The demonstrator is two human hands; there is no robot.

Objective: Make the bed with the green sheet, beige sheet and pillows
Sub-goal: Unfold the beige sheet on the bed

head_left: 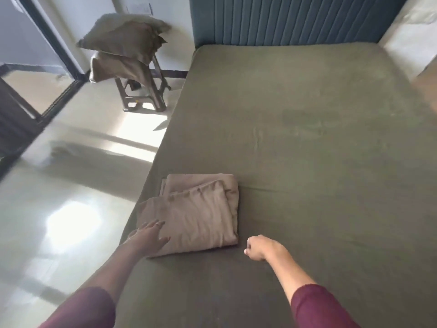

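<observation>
Our left hand (149, 235), fingers spread, rests on the folded beige cotton sheet (194, 214) near the olive-green fitted sheet's (307, 138) left edge; our right hand (260, 247) is curled, empty. Grabbing one layer risks a lopsided, tangled unfold

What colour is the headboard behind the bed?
The headboard is dark teal blue with vertical padded ribs, seen best in the head view.
</observation>
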